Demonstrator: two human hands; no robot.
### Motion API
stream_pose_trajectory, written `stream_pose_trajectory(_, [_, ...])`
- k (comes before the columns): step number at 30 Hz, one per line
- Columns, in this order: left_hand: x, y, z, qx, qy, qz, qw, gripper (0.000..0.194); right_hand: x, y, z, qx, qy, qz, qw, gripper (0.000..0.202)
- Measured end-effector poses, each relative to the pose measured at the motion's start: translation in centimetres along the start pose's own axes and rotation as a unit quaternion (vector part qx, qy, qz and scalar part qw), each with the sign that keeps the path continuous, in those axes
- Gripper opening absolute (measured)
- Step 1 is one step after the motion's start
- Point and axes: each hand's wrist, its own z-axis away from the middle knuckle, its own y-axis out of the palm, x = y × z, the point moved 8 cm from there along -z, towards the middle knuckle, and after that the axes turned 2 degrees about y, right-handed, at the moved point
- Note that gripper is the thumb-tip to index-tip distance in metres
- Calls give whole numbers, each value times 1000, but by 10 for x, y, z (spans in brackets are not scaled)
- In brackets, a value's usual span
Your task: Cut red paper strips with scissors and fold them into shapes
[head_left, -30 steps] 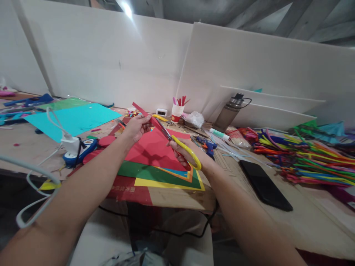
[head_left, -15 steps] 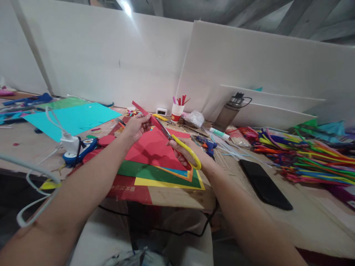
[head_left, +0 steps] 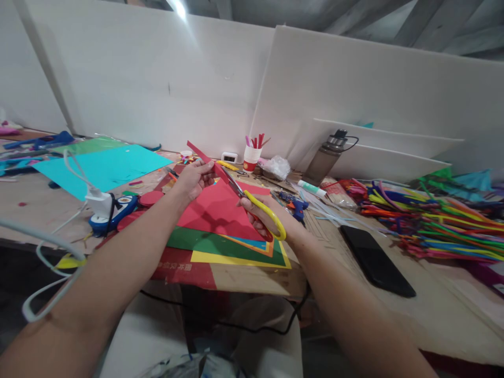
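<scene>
"Worktable (head_left: 444, 310), edges and room: what is entered?"

"Near edge, running just below one yellow sheet (head_left: 236, 262); one green sheet (head_left: 205, 247) and one red sheet (head_left: 208, 210) layered above that. Rear limit, white panels (head_left: 137, 79), beyond the hands."

"Sides?"

"Left: one white plug (head_left: 97, 202) on a blue base, near the left forearm. Right: one blue glue gun (head_left: 299, 209), close to the right wrist; one black phone (head_left: 376, 260), farther right, with brown surface showing below it. Free air above both hands."

"Hands, state of?"

"Left hand (head_left: 199, 178): fingers pinched together on one red strip (head_left: 219, 172). Right hand (head_left: 262, 212): fingers curled around the handles of one pair of scissors (head_left: 271, 211), yellow and red. Spread of blades: cannot tell."

"Strip, position of?"

"Raised over the red sheet, slanted. Far end projecting past the left hand; near part between the hands, alongside the blades. Paper cup (head_left: 252, 157), upright, behind and to the right."
</scene>
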Motion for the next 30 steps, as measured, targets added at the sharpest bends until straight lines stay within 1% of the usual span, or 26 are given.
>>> stream_pose_trajectory(9, [1, -1, -1, -3, -3, 2, 1000, 11, 0, -1, 0, -3, -6, 19, 1000, 51])
stream_pose_trajectory(17, [-1, 3, 2, 8, -7, -9, 1000, 10, 7, -3, 0, -12, -60, 95, 994, 45])
stream_pose_trajectory(22, [-2, 6, 3, 14, -2, -9, 1000, 10, 10, -3, -1, -14, -90, 102, 991, 41])
stream_pose_trajectory(27, [-1, 6, 2, 22, -2, -13, 1000, 8, 12, -1, 1, -11, -92, 107, 990, 42])
stream_pose_trajectory(30, [0, 6, 1, 28, 1, -9, 1000, 8, 11, -1, 1, -11, -86, 85, 993, 45])
